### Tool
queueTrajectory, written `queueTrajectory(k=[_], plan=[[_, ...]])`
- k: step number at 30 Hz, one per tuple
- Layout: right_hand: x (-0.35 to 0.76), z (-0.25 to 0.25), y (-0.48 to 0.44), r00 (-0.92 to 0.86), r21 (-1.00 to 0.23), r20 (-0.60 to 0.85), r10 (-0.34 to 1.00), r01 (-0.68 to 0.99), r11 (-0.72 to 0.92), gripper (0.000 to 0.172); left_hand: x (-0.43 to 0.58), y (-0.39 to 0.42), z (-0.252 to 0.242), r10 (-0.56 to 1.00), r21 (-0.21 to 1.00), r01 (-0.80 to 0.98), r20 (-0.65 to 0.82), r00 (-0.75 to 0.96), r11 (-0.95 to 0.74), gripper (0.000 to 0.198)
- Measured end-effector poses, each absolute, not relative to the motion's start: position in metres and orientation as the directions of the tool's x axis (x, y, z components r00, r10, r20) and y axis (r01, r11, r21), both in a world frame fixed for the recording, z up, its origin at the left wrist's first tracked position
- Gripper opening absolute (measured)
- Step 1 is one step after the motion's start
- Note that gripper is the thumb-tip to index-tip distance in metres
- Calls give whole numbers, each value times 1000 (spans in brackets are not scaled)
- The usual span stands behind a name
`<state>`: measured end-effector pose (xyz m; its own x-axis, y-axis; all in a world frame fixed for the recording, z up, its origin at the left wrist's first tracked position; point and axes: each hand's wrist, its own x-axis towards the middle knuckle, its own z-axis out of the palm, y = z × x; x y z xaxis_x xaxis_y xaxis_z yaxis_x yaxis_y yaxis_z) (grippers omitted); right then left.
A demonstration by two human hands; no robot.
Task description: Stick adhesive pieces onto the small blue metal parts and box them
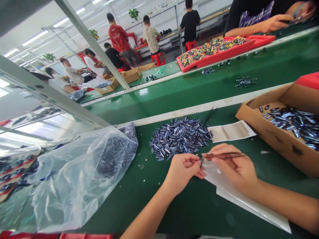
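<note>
My left hand (184, 171) is closed, its thumb and fingers pinching a small dark piece (201, 161). Close on its right, my right hand (233, 166) grips dark tweezers (224, 155), whose tips reach toward that piece. Just beyond both hands lies a pile of shiny dark blue pieces (179, 137) on the green table (139, 205). To the right of the pile is a pale sheet (231, 131) with a single dark piece near its left edge. White glossy sheets (251, 202) lie beneath my right hand and forearm.
A clear plastic bag (74, 186) of dark pieces lies on the left. An open cardboard box (271, 136) with similar pieces stands at right. Across the green belt (169, 96), red trays (194, 64) hold colourful bits beside another person's hands (276, 23). Several people are farther back.
</note>
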<state>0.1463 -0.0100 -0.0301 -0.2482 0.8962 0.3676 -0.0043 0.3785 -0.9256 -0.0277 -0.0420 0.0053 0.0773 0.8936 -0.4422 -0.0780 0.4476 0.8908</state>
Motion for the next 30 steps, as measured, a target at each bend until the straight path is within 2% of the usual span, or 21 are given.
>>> queueTrajectory(k=[2,5,7,9,11,13,16,20,23,30], plan=[[144,-30,-5,-200,-979,198,960,3,203,7,-28,-33,14,931,931,14,-364,32,364,18],[141,-31,3,-271,-997,22,962,64,40,19,-6,-7,40,992,973,204,-118,40,107,14],[140,-31,7,-341,-993,-5,940,116,37,27,27,18,58,983,953,277,76,166,-121,17],[140,-31,8,-378,-988,7,926,141,65,34,65,42,73,903,927,191,240,355,-322,25],[140,-31,9,-388,-986,11,921,147,74,38,92,60,82,832,888,115,362,421,-445,33],[141,-31,8,-395,-985,5,919,155,72,38,95,66,85,806,844,131,433,403,-519,34],[141,-33,8,-393,-985,-21,919,166,49,32,57,50,79,843,779,345,414,344,-524,23],[140,-36,9,-404,-980,-43,914,196,40,21,-13,3,52,931,672,655,155,331,-345,14],[139,-37,9,-436,-969,-37,899,236,75,18,-36,-34,22,954,592,763,37,296,-260,11],[137,-37,8,-448,-921,-38,893,363,143,19,-23,-87,-21,924,441,813,217,316,-381,22]])
